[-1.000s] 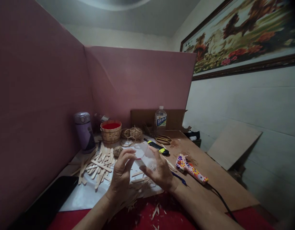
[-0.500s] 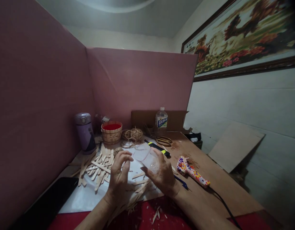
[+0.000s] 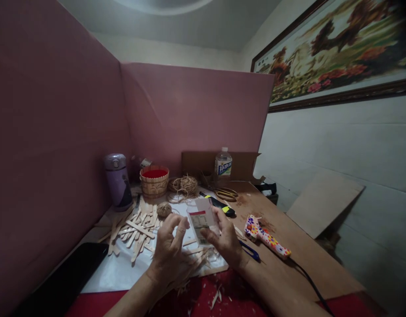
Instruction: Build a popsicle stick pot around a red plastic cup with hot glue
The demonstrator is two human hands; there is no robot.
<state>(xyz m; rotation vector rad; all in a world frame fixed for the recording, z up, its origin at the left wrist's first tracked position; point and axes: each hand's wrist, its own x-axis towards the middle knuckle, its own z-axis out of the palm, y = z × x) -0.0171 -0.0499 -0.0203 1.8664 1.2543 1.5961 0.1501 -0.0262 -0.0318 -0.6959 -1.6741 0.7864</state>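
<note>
My right hand [image 3: 226,237] grips a clear plastic container [image 3: 199,220] printed with a red-banded label, thumb in front and fingers behind. Just left of it is my left hand [image 3: 170,240], its fingers loosely bent and nothing visible between them; it seems apart from the container. Below both hands lie loose wooden craft sticks [image 3: 189,264] and splinters. A small ball of twine [image 3: 163,209] sits just beyond my left hand. Right of my right wrist is a blue-handled tool [image 3: 250,251], partly hidden by the hand.
Craft sticks [image 3: 137,233] are heaped at left beside a black phone-like slab [image 3: 74,273]. Behind stand a purple flask [image 3: 118,182], a wooden tub [image 3: 154,182], a twine coil [image 3: 184,185] and a bottle [image 3: 223,165]. Scissors [image 3: 226,193], a black-yellow cutter [image 3: 222,207] and a corded glue gun [image 3: 267,237] lie right.
The container has turned in my right hand: its round opening showed before, its printed label faces me now. My left hand has shifted slightly right and its thumb and forefinger have drawn closer.
</note>
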